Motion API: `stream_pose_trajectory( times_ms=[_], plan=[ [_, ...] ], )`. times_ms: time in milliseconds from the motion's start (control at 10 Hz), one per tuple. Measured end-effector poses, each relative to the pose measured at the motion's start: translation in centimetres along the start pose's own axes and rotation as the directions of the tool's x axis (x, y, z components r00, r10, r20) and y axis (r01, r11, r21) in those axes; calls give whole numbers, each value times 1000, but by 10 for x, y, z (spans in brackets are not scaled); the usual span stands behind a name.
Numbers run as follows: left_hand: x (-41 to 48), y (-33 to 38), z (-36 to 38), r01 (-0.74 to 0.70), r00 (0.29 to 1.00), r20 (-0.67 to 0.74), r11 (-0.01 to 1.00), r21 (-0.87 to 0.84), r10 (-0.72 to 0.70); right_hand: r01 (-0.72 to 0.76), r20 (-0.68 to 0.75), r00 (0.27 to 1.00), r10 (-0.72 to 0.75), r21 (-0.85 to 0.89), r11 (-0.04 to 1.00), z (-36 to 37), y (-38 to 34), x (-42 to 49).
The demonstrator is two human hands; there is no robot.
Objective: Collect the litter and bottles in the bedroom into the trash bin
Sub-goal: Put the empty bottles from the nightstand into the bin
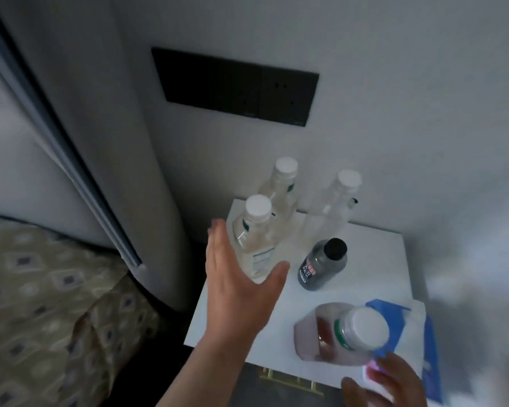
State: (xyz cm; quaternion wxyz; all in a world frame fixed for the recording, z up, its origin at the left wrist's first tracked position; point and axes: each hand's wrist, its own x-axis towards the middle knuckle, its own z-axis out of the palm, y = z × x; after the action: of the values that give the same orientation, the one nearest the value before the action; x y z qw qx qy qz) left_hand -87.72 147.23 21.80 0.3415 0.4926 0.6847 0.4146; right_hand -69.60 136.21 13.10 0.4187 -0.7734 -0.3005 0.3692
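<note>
Currently held: a reddish drink bottle (332,333), white-capped and tilted, is grasped near its base by the right hand (394,380), over the near right part of the white nightstand (373,259).
Left hand: the left hand (235,286) is spread flat and nothing is grasped. It is set against the left side of the nearest clear bottle (253,239); whether they touch cannot be told.
Other bottles: a far-left clear bottle (279,183) and a far-right clear bottle (335,207) are stood upright by the wall. A small dark bottle (321,265) is stood nearer, right of the left hand.
Other litter: a blue-and-white packet (417,324) is seen at the near right, just behind the reddish drink bottle.
Trash bin: not in view.
Risk, toppling: the bottles are closely grouped, so a sideways sweep of the flat hand could knock the nearest clear bottle into its neighbours.
Risk, dropping: the reddish drink bottle is held low and tilted, and could slip off the near edge if gripped loosely.
Risk, spilling: caps are fitted, but their tightness cannot be judged.
</note>
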Motion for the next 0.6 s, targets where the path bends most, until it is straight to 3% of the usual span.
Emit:
stream_pose_trajectory(
  times_ms=[100, 200, 300, 400, 600],
  plan=[
    [38, 2, 6, 63, 994, 80, 993, 97, -71, 346, 79, 937, -340, -72, 936, 11, -7, -4],
    [56, -3, 6, 109, 983, 142, 992, 55, -116, 304, 60, 951, -303, 4, 953, 27, -41, -14],
    [58, -9, 0, 55, 988, 137, 995, 86, -66, 262, 25, 965, -262, -13, 965, 30, -54, -3],
    [52, -11, -10, 35, 991, 119, 984, 174, -57, 237, 70, 970, -234, -47, 970, 26, -62, -2],
    [7, -11, -65, 78, 997, 10, 986, 145, -80, 217, 215, 956, -201, -54, 975, 25, -81, -26]
  ],
)
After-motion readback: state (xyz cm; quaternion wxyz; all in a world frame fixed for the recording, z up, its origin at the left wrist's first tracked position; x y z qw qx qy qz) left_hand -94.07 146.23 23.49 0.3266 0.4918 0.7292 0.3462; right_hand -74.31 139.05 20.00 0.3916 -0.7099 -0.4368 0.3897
